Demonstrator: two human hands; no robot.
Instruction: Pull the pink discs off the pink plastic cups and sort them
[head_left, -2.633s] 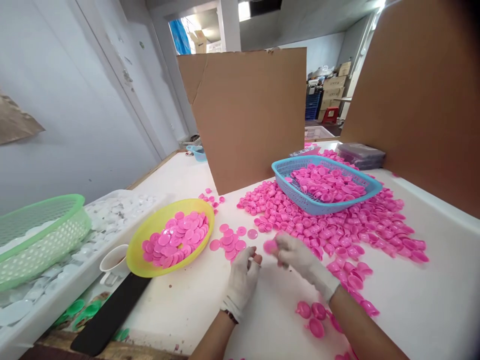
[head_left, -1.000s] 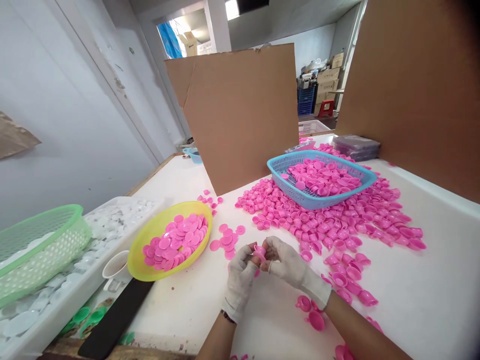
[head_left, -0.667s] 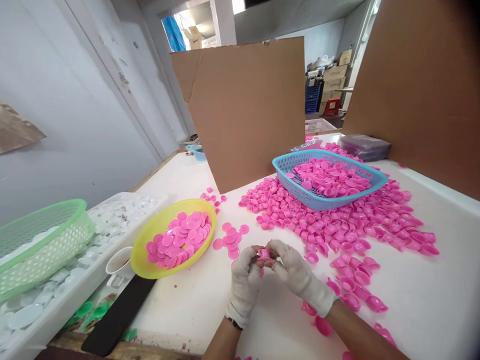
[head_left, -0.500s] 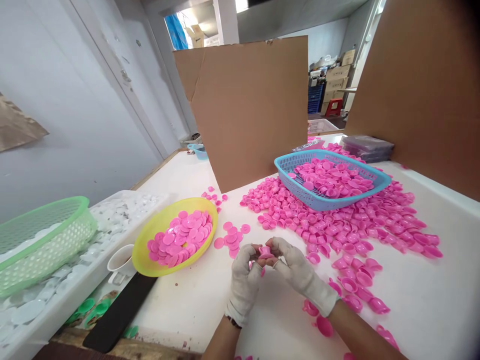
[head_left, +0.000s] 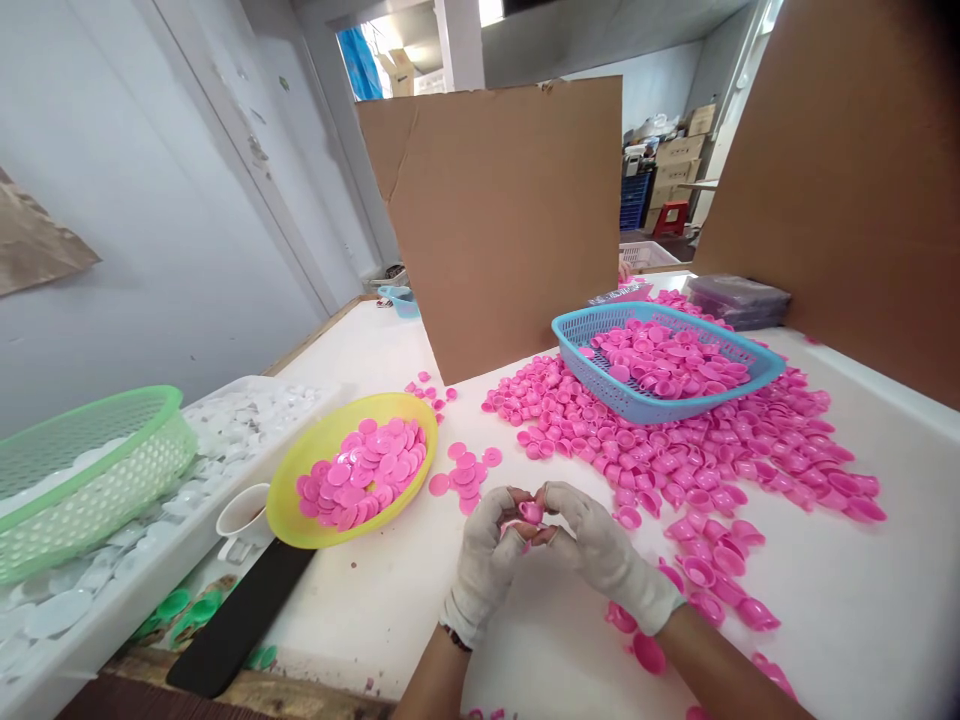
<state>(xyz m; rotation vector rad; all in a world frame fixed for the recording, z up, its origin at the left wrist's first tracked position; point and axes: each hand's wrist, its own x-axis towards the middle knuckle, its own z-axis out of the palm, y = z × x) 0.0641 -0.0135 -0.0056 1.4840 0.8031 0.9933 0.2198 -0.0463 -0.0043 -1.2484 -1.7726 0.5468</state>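
Observation:
Both of my hands wear white gloves and meet over the white table near its front. My left hand point(head_left: 484, 560) and my right hand point(head_left: 600, 548) pinch one small pink plastic cap point(head_left: 530, 512) between their fingertips. A heap of pink caps point(head_left: 675, 450) spreads across the table beyond and right of my hands. A yellow bowl point(head_left: 300, 470) with flat pink discs sits to the left. A few loose pink discs point(head_left: 465, 470) lie between the bowl and my hands.
A blue basket point(head_left: 577, 350) holding pink caps stands at the back right. Brown cardboard sheets point(head_left: 495, 210) stand upright behind and on the right. At left are a green basket point(head_left: 82, 480), a tray of white pieces point(head_left: 225, 430), a white cup point(head_left: 241, 520) and a black strip point(head_left: 232, 625).
My right hand fetched a pink cap from the heap and brought it to my left hand. Both hands have since held it together, shifting only slightly.

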